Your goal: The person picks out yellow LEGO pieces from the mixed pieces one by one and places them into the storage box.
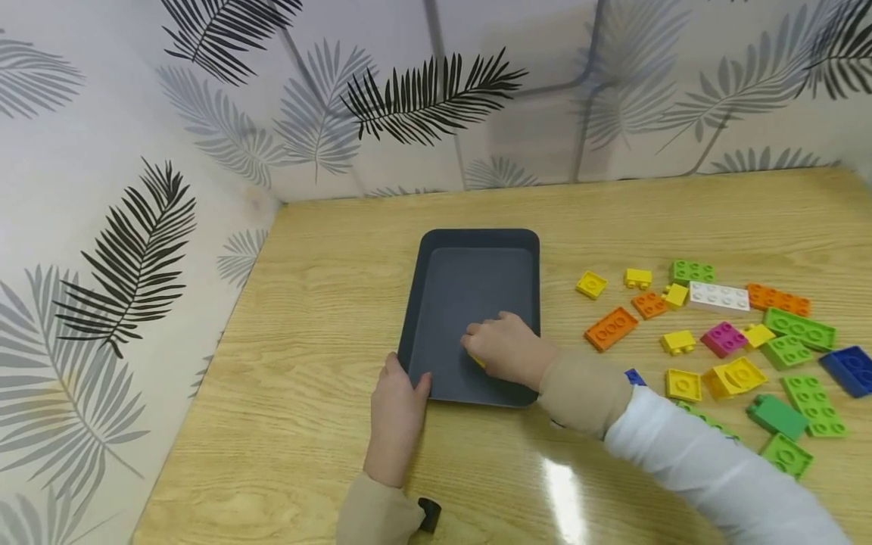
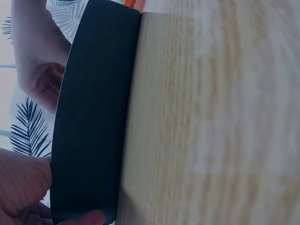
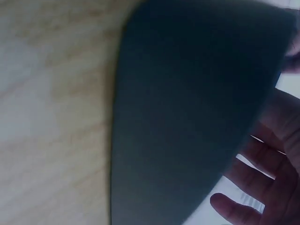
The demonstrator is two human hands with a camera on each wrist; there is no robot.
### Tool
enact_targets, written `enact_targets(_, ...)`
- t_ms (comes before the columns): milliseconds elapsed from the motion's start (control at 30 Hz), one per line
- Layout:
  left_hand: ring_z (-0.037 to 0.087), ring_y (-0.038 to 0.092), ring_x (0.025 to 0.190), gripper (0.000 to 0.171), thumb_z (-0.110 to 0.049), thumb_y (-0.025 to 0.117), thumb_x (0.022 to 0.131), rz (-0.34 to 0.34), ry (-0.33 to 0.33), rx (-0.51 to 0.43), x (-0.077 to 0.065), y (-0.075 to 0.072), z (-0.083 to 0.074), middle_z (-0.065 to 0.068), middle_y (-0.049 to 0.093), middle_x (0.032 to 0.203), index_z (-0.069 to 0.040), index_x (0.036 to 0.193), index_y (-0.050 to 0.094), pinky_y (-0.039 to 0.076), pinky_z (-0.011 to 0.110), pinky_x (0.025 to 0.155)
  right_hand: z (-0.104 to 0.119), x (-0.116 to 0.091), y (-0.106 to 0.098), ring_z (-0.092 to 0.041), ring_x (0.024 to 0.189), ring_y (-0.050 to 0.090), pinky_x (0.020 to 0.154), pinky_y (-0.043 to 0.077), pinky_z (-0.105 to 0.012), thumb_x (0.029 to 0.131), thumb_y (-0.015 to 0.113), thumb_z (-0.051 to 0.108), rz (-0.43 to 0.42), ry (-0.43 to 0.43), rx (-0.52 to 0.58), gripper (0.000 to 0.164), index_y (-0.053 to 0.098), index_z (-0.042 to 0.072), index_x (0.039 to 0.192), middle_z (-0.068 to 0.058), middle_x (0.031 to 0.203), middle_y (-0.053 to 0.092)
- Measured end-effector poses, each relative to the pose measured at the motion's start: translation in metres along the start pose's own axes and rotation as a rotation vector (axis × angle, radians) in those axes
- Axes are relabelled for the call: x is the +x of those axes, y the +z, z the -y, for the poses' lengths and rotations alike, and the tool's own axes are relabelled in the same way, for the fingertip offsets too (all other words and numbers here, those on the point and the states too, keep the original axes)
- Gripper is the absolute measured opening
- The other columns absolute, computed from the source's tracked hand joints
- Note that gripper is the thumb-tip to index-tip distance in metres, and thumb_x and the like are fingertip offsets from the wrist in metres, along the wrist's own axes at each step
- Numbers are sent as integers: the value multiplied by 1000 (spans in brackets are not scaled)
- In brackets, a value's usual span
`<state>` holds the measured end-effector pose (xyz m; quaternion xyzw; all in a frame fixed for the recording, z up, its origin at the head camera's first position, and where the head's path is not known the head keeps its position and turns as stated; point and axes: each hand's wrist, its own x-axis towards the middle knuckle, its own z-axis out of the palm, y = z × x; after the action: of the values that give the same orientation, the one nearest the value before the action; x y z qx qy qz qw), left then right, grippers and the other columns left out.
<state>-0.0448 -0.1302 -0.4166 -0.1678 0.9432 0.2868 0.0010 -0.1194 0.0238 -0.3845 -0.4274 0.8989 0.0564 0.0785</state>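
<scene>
A dark grey tray [image 1: 470,284] lies on the wooden table, its long sides running away from me. At its near left corner, my left hand [image 1: 398,405] grips the rim, with the thumb over the inner side and the fingers along the outside. My right hand [image 1: 507,348] is over the near right part of the tray, fingers curled down. A sliver of a yellow toy brick [image 1: 477,361] shows under those fingers; most of it is covered. In the right wrist view, the tray wall [image 3: 187,108] hides part of the right hand [image 3: 272,164], and no brick is visible.
Right of the tray, loose toy bricks are scattered: an orange one [image 1: 611,328], a white one [image 1: 718,297], a magenta one [image 1: 724,339], a blue one [image 1: 848,371] and several yellow and green ones. A leaf-patterned covering [image 1: 436,98] stands behind the table.
</scene>
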Motion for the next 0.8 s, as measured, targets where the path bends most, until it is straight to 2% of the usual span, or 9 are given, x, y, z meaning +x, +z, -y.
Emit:
enact_targets(133, 44, 55, 99, 65, -23, 60, 82, 9, -7, -3, 0, 1, 1, 34, 51, 115, 13, 127, 32, 49, 50, 82, 8, 4, 6, -20, 87, 62, 85, 49, -43, 75, 67, 20, -2, -36, -23, 33, 62, 14, 107, -2, 103, 63)
enact_targets(367, 44, 56, 97, 64, -23, 60, 81, -1, 0, -6, 0, 2, 1, 33, 52, 114, 12, 127, 32, 50, 50, 80, 15, 9, 15, -17, 83, 60, 77, 49, -37, 78, 64, 18, -34, -84, -59, 25, 62, 16, 102, 0, 98, 62)
enact_targets(633, 44, 57, 95, 63, -23, 60, 81, -20, 22, -3, 0, 1, 2, 33, 53, 112, 13, 126, 33, 50, 50, 77, 17, 9, 19, -15, 80, 60, 73, 48, -34, 78, 64, 19, -103, -86, -80, 21, 64, 16, 99, 1, 97, 63)
enact_targets(800, 43, 57, 94, 63, -23, 60, 81, -30, 24, -1, 0, 1, 2, 33, 54, 111, 13, 125, 34, 50, 50, 77, 17, 9, 19, -15, 79, 60, 72, 48, -34, 77, 65, 21, -116, -82, -86, 22, 64, 16, 99, 1, 97, 62)
